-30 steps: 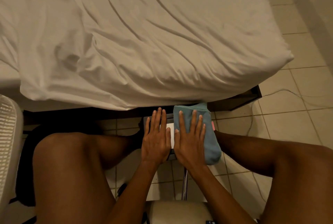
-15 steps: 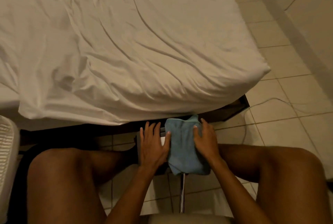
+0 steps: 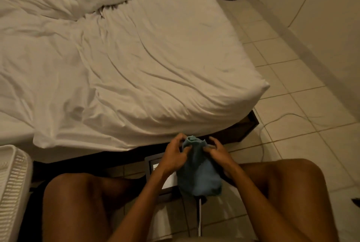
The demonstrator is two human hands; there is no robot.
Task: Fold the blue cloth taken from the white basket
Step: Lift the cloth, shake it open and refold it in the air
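The fingers (image 3: 186, 149) of the left hand (image 3: 175, 152) curl in and pinch the top left corner of the blue cloth (image 3: 198, 175). The fingers (image 3: 209, 149) of the right hand (image 3: 218, 151) are bent the same way and grip the top right corner, so both hands are closed on its upper edge, close together with a bunched bit of fabric rising between them. The blue cloth hangs down from that edge toward the person, its long axis running from the hands near the bed's foot back toward the lap, the lower end wider and rounded. It sits between the two bare knees, below and slightly nearer than the fingers. Its lower half lies over a dark-framed board with a white face (image 3: 155, 167), which shows to the left of the cloth. Beyond the hands is the bed (image 3: 136, 66) with a rumpled white sheet. The white basket (image 3: 13, 183) stands at the far left edge, well apart from the cloth, and the tiled floor (image 3: 302, 134) spreads to the right.
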